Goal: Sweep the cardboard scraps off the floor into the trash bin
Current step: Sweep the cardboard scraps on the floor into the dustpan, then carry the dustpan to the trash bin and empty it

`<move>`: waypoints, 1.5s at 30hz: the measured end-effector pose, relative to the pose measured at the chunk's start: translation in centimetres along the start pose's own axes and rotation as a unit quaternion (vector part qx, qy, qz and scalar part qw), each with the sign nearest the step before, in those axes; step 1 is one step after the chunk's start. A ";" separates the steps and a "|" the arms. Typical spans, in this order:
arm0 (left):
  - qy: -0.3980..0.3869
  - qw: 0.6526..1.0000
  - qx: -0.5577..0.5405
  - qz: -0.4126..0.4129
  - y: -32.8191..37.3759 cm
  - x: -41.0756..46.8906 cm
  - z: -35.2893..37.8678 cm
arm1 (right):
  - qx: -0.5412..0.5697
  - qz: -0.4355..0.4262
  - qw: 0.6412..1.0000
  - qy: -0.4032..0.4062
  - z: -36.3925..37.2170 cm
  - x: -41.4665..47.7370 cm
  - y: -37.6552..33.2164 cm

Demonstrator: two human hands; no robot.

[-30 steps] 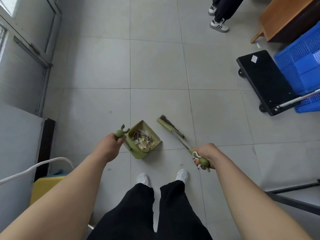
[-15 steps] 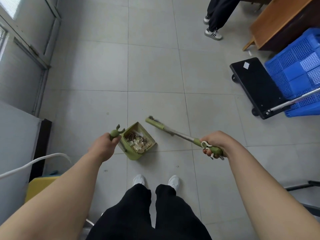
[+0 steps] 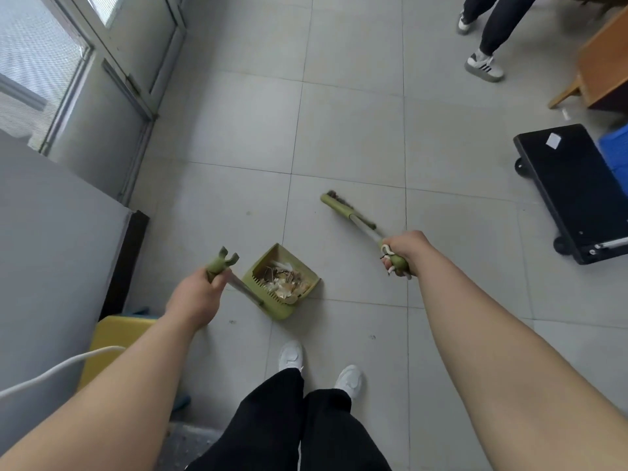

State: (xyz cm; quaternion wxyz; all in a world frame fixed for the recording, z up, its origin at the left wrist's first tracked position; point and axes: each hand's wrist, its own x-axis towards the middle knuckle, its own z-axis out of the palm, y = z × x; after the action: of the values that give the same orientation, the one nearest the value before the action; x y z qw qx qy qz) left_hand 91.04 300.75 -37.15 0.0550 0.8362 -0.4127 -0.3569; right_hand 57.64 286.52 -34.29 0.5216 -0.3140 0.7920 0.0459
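Note:
My left hand (image 3: 197, 300) grips the green forked handle of a green dustpan (image 3: 258, 274) that sits low over the grey tiled floor in front of my feet. Pale cardboard scraps (image 3: 289, 283) fill the pan. My right hand (image 3: 404, 251) grips the green end of a broom (image 3: 343, 212), whose metal shaft runs up and left to a green head with dark bristles, off to the right of the pan. No trash bin is in view.
A grey panel (image 3: 51, 239) and a yellow box (image 3: 112, 334) stand at the left, with a white cable (image 3: 57, 368) across them. A black wheeled cart (image 3: 571, 185) with a blue crate sits at the right, a wooden bench (image 3: 605, 69) behind it. Another person's legs (image 3: 489, 28) are at the top right.
The view has turned left, so the cart and crate slid toward the right edge. The broom head has swung away from the pan, up and to the right. Both grips are unchanged.

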 end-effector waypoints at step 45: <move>0.113 0.986 -0.080 0.095 18.0 0.4 -9.0 | 0.129 -0.001 0.988 -0.087 -13.5 -16.3 -8.5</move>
State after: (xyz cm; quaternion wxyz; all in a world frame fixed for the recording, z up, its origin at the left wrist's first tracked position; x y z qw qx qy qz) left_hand 85.26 286.89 -23.72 0.2020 0.8212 -0.4514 -0.2848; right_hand 55.72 281.62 -12.09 0.6250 -0.2396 0.7424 -0.0297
